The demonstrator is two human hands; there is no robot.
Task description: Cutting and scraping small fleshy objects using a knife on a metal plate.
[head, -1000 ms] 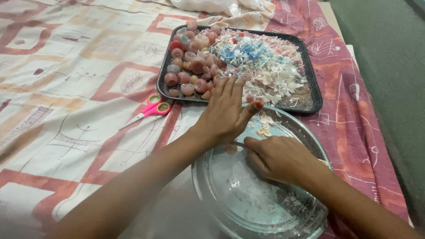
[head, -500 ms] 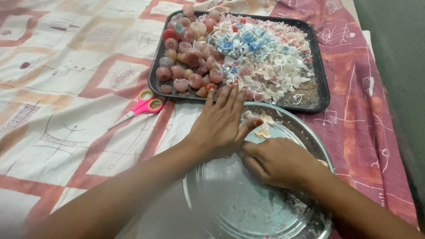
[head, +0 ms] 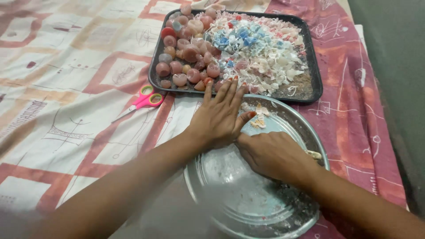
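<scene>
A: where are the 2 hands?
B: left hand (head: pixel 219 116) flat, fingers spread wide on the steel plate (head: pixel 283 203) rim. right hand (head: pixel 273 153) curled palm-down inside it, can't tell if it's holding anything. Black tray (head: pixel 317 84) just behind.

patterned bedsheet (head: pixel 66 88), grey floor (head: pixel 394 66)

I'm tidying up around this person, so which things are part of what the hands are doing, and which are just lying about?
In use:
left hand, flat on the rim
right hand, inside the dish
round silver metal dish
pale broken bits in the dish

Lying about:
pink-handled scissors
black rectangular tray of reddish round pieces and white-blue fragments
patterned cloth
</scene>
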